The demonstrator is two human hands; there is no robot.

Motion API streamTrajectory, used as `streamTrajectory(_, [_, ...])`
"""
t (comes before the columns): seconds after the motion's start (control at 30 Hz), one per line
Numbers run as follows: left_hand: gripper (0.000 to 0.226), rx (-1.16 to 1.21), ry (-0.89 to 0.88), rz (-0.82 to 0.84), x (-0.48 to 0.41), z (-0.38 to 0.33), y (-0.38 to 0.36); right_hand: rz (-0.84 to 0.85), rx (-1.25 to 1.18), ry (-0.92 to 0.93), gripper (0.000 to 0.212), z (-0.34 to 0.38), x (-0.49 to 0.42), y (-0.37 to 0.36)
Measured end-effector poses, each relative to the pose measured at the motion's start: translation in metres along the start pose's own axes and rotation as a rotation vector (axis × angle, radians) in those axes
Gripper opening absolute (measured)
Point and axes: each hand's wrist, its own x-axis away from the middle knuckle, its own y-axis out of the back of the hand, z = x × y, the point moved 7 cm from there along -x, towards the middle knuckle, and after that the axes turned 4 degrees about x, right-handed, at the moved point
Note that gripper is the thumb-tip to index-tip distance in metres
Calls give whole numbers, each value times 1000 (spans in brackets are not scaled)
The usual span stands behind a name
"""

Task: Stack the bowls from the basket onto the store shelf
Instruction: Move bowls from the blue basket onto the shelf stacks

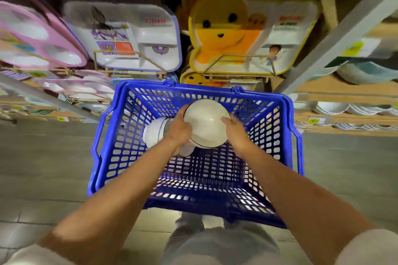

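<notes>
A blue plastic basket point(277, 148) stands on the floor below me, in front of the store shelf point(344, 117). Inside it, both hands hold a white bowl point(205, 123) with a dark rim, its open side facing up. My left hand point(179, 130) grips the bowl's left rim with curled fingers. My right hand point(235, 132) grips its right rim. A second white bowl point(154, 133) lies on its side just left of the held one, partly behind my left hand. Something pale shows under the held bowl, mostly hidden.
Children's divided plates point(133, 36) stand in wire racks on the shelf right behind the basket. White bowls and plates point(332, 107) are stacked on the lower right shelf. A grey shelf post point(336, 36) slants up at the right. Tiled floor lies on both sides of the basket.
</notes>
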Motion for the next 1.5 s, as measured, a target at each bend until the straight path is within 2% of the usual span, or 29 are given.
streamTrajectory(0.23, [62,196,-41,153,56,-61,15,151,-287,247,43,88,84,18])
streamTrajectory(0.33, [61,249,-108,217,77,-86,19,84,-390,296,43,117,119,30])
streamTrajectory(0.53, [40,218,-446,190,112,-153,15,-50,-529,382,42,154,183,63])
streamTrajectory(0.63, [45,372,-527,226,138,-185,-3,-93,-599,403,43,160,213,84])
streamTrajectory(0.77, [37,542,-516,323,170,-209,-40,-183,-675,482,37,159,250,125])
streamTrajectory(0.9, [38,589,-511,451,204,-227,-87,-282,-651,546,30,147,289,170])
streamTrajectory(1.03, [34,611,-489,556,233,-240,-142,-405,-629,610,41,130,320,218])
streamTrajectory(1.1, [39,592,-477,581,249,-245,-171,-501,-628,636,48,123,334,245])
streamTrajectory(1.23, [38,551,-436,592,279,-256,-234,-650,-643,650,44,110,358,309])
streamTrajectory(1.5, [38,575,-432,615,329,-295,-351,-699,-573,652,45,109,386,439])
